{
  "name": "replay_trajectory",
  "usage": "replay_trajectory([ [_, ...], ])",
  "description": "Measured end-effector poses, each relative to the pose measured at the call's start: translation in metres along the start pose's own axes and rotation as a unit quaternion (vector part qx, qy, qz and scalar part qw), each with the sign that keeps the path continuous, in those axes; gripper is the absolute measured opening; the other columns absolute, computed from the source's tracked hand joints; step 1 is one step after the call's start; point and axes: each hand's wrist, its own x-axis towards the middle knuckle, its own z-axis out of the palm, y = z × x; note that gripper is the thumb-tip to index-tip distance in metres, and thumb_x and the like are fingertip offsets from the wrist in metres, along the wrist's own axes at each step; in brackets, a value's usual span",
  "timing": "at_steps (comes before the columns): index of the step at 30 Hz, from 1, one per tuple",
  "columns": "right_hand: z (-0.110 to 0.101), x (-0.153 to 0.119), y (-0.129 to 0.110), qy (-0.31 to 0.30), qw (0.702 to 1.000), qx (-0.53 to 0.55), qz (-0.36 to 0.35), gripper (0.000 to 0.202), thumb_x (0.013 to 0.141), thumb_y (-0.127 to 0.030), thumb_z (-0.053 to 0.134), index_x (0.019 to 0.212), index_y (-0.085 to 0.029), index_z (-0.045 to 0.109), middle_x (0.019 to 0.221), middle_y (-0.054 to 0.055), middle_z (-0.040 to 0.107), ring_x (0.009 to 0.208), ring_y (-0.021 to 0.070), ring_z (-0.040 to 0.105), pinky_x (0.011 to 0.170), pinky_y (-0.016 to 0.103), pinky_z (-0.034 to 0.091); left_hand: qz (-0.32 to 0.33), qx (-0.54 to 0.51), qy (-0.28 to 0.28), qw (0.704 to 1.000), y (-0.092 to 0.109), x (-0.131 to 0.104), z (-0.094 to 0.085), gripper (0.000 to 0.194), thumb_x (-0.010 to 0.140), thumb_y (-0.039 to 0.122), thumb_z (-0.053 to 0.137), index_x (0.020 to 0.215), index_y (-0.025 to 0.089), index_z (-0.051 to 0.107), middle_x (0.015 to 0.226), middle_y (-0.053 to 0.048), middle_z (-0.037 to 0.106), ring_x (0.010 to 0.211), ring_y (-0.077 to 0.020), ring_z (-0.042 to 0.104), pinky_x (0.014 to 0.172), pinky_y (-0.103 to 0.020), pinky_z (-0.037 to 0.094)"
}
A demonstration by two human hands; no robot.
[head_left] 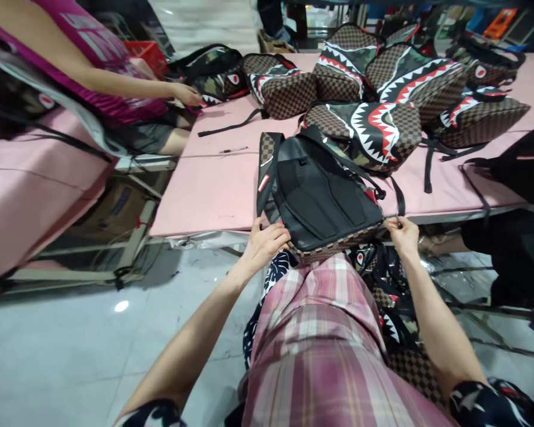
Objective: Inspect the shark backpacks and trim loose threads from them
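Observation:
A backpack [324,190] lies with its black padded back facing up at the front edge of the pink table, its checkered bottom over my lap. My left hand [267,240] is closed on its lower left corner, by the strap. At its lower right corner my right hand [401,232] is pinched; a small dark item shows between the fingers, too small to name. Just behind it lies a checkered backpack with a shark-mouth print [369,133].
Several more patterned backpacks [413,77] crowd the back of the pink table [204,196]. A pen [234,150] lies left of the black-backed one. At the left, a person in a pink shirt [111,59] touches a camouflage bag [218,74]. More bags [382,267] are below, right of my lap.

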Motion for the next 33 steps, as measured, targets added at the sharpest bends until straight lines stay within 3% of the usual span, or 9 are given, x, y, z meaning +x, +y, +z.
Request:
replay_trajectory([
  [2,-0.003,0.006,0.006,-0.033,0.999,-0.017,0.009,0.028,0.071,-0.036,0.053,0.081,-0.014,0.068,0.074,0.007,0.066,0.073,0.0219,0.059,0.067,0.030,0.041,-0.013,-0.003,-0.003,1.000,0.000,-0.011,0.001,0.016,0.087,0.029,0.050,0.100,0.026,0.061,0.104,-0.003,0.068,0.110,-0.0209,0.055,0.103,-0.048,0.018],
  [4,-0.006,-0.003,0.003,-0.024,0.999,-0.047,0.004,0.033,0.072,-0.041,0.056,0.091,-0.017,0.069,0.084,0.008,0.067,0.079,0.0242,0.060,0.070,0.032,0.042,-0.056,-0.004,0.022,0.998,0.009,-0.024,0.006,0.019,0.086,0.027,0.052,0.103,0.025,0.060,0.113,-0.005,0.065,0.117,-0.0235,0.050,0.102,-0.048,0.023],
  [6,-0.009,-0.022,-0.008,0.008,0.997,-0.078,-0.019,0.045,0.073,-0.047,0.058,0.108,-0.019,0.063,0.097,0.009,0.066,0.087,0.0257,0.060,0.075,0.034,0.042,-0.151,-0.010,0.100,0.983,0.027,-0.035,0.015,0.019,0.084,0.026,0.054,0.102,0.022,0.062,0.114,-0.008,0.063,0.116,-0.0251,0.049,0.096,-0.045,0.032],
  [8,-0.010,-0.046,-0.024,0.016,0.994,-0.093,-0.056,0.054,0.077,-0.049,0.056,0.122,-0.019,0.052,0.105,0.010,0.063,0.089,0.0250,0.059,0.075,0.034,0.042,-0.247,-0.045,0.175,0.952,0.049,-0.043,0.024,0.015,0.083,0.028,0.057,0.092,0.020,0.064,0.101,-0.008,0.065,0.103,-0.0236,0.055,0.087,-0.040,0.040],
  [11,-0.003,-0.083,-0.053,-0.056,0.983,-0.083,-0.151,0.041,0.086,-0.044,0.046,0.117,-0.016,0.050,0.100,0.009,0.063,0.084,0.0219,0.059,0.072,0.032,0.043,-0.328,-0.165,0.193,0.910,0.079,-0.044,0.038,0.011,0.081,0.029,0.059,0.080,0.019,0.063,0.083,-0.004,0.064,0.083,-0.0180,0.058,0.076,-0.033,0.045],
  [13,0.008,-0.106,-0.071,-0.121,0.956,-0.061,-0.261,0.030,0.088,-0.038,0.045,0.106,-0.016,0.055,0.097,0.008,0.062,0.087,0.0200,0.057,0.075,0.030,0.043,-0.368,-0.229,0.184,0.882,0.091,-0.039,0.044,0.009,0.079,0.028,0.060,0.078,0.019,0.062,0.081,-0.003,0.063,0.079,-0.0161,0.058,0.073,-0.030,0.046],
  [15,0.020,-0.123,-0.086,-0.145,0.927,-0.057,-0.341,0.022,0.088,-0.033,0.049,0.099,-0.018,0.058,0.096,0.007,0.061,0.089,0.0190,0.055,0.077,0.029,0.042,-0.406,-0.248,0.187,0.860,0.095,-0.034,0.047,0.009,0.078,0.027,0.061,0.074,0.019,0.061,0.077,-0.002,0.061,0.075,-0.0152,0.057,0.070,-0.029,0.046],
  [20,0.041,-0.143,-0.104,-0.125,0.904,-0.121,-0.391,0.017,0.086,-0.022,0.052,0.100,-0.018,0.060,0.092,0.007,0.061,0.082,0.0186,0.053,0.070,0.030,0.040,-0.413,-0.288,0.185,0.844,0.092,-0.033,0.047,0.008,0.078,0.026,0.060,0.075,0.019,0.062,0.079,-0.001,0.061,0.074,-0.0144,0.057,0.067,-0.027,0.047],
  [33,0.048,-0.152,-0.112,-0.107,0.906,-0.165,-0.375,0.015,0.087,-0.027,0.052,0.093,-0.016,0.059,0.086,0.007,0.059,0.075,0.0186,0.050,0.062,0.031,0.037,-0.422,-0.297,0.189,0.835,0.090,-0.035,0.054,0.008,0.076,0.027,0.063,0.075,0.018,0.061,0.078,-0.001,0.059,0.070,-0.0132,0.056,0.066,-0.026,0.046],
])
